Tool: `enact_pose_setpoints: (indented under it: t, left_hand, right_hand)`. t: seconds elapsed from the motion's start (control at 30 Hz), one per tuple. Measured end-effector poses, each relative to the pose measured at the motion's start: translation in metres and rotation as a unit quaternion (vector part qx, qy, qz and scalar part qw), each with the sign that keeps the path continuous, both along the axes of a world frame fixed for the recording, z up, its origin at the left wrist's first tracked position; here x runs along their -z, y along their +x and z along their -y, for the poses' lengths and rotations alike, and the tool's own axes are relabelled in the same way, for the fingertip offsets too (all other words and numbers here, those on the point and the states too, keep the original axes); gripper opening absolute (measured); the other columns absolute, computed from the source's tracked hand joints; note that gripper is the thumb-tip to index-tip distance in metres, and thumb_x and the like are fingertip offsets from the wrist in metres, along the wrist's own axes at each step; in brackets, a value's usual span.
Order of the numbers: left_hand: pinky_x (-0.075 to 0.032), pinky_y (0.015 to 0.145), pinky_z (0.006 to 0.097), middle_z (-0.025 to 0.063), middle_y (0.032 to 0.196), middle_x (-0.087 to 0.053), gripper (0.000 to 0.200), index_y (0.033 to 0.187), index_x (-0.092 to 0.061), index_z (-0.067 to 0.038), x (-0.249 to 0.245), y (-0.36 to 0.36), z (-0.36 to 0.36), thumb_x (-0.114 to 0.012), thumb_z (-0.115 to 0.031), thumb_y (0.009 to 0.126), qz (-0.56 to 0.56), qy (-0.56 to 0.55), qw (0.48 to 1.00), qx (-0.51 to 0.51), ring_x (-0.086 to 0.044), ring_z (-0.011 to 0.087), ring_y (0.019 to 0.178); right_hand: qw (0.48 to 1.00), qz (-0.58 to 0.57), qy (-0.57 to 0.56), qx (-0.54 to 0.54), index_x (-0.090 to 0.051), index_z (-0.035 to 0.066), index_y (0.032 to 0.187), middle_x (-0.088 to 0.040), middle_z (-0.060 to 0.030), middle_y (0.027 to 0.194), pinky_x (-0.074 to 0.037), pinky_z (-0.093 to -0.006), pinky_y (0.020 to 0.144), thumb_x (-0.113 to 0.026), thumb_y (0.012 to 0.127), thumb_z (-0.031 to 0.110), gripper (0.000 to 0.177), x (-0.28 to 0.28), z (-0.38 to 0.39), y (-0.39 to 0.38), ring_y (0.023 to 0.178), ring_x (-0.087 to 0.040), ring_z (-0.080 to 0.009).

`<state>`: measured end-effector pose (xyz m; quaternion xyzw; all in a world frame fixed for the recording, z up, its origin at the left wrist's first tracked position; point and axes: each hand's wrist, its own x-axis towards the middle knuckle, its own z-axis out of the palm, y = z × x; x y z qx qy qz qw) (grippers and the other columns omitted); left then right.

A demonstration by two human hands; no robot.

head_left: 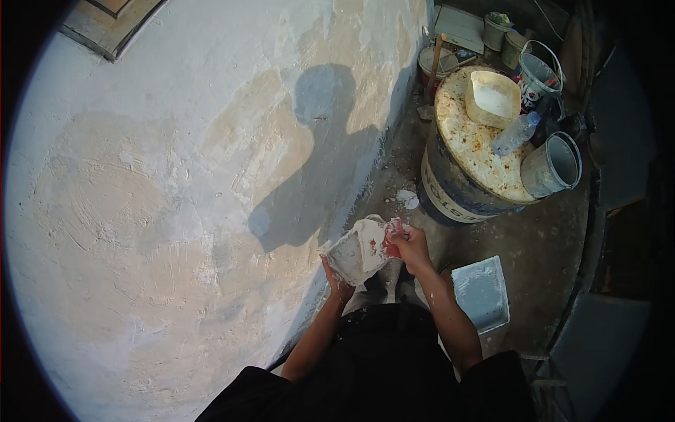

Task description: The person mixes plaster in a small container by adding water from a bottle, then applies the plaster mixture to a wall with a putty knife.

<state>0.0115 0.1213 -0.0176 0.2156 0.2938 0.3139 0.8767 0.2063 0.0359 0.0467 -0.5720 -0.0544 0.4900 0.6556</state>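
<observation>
My left hand [339,283] holds a shallow container [346,259] smeared with white plaster, gripping its lower left edge. In my right hand [412,247] is a red scraper [393,238], pinched between thumb and fingers. The scraper touches the whitish paste [370,243] at the container's right side; part of its blade is hidden by the paste. Both hands are in front of my body, close to the patchy plastered wall [176,204].
A rusty-topped drum [457,141] stands at the upper right, bearing a plastic tub [493,98], a clear bottle [515,133] and a grey bucket [552,167]. A white-smeared tray [481,294] lies on the floor right of my right arm. More buckets stand behind the drum.
</observation>
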Motion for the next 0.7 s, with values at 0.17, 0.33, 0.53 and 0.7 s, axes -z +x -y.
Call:
enact_pose_setpoints:
  t: [0.17, 0.33, 0.53, 0.7]
  left_hand:
    - [-0.032, 0.108, 0.0531, 0.0134, 0.146, -0.038, 0.082, 0.145, -0.032, -0.013, 0.004, -0.002, 0.006, -0.03, -0.072, 0.089, -0.036, -0.016, 0.999, -0.027, -0.04, 0.0356, 0.131]
    - [-0.032, 0.107, 0.0545, 0.0138, 0.145, -0.039, 0.083, 0.144, -0.035, -0.012, 0.033, -0.017, 0.001, -0.031, -0.073, 0.088, -0.039, -0.066, 0.996, -0.046, -0.04, 0.0362, 0.13]
    - [-0.032, 0.106, 0.057, 0.0152, 0.144, -0.04, 0.085, 0.144, -0.035, -0.011, 0.054, -0.045, 0.002, -0.03, -0.074, 0.087, -0.114, -0.119, 0.984, -0.06, -0.04, 0.0384, 0.13]
    - [-0.033, 0.106, 0.0577, 0.0149, 0.144, -0.04, 0.086, 0.144, -0.034, -0.011, 0.091, -0.056, -0.007, -0.029, -0.075, 0.087, -0.14, -0.136, 0.98, -0.03, -0.04, 0.0382, 0.13]
  right_hand:
    - [1.0, 0.002, 0.019, 0.023, -0.065, -0.004, 0.095, -0.067, -0.007, 0.086, -0.054, -0.0261, 0.064, -0.062, 0.087, 0.004, 0.012, 0.011, 0.002, 0.013, 0.072, -0.064, -0.0115]
    - [0.996, -0.045, 0.061, 0.048, -0.063, -0.003, 0.101, -0.067, -0.007, 0.09, -0.053, -0.0256, 0.066, -0.063, 0.086, 0.004, 0.016, 0.015, -0.008, 0.038, 0.076, -0.064, -0.0109]
    - [0.997, -0.038, 0.032, 0.066, -0.063, -0.002, 0.102, -0.067, -0.0064, 0.092, -0.052, -0.0266, 0.071, -0.063, 0.086, 0.003, 0.017, 0.079, -0.07, 0.078, 0.082, -0.065, -0.0116]
    - [0.985, 0.145, -0.065, 0.06, -0.065, -0.003, 0.092, -0.068, -0.0146, 0.084, -0.05, -0.0352, 0.069, -0.069, 0.079, 0.007, 0.017, 0.18, -0.173, 0.097, 0.078, -0.068, -0.0219]
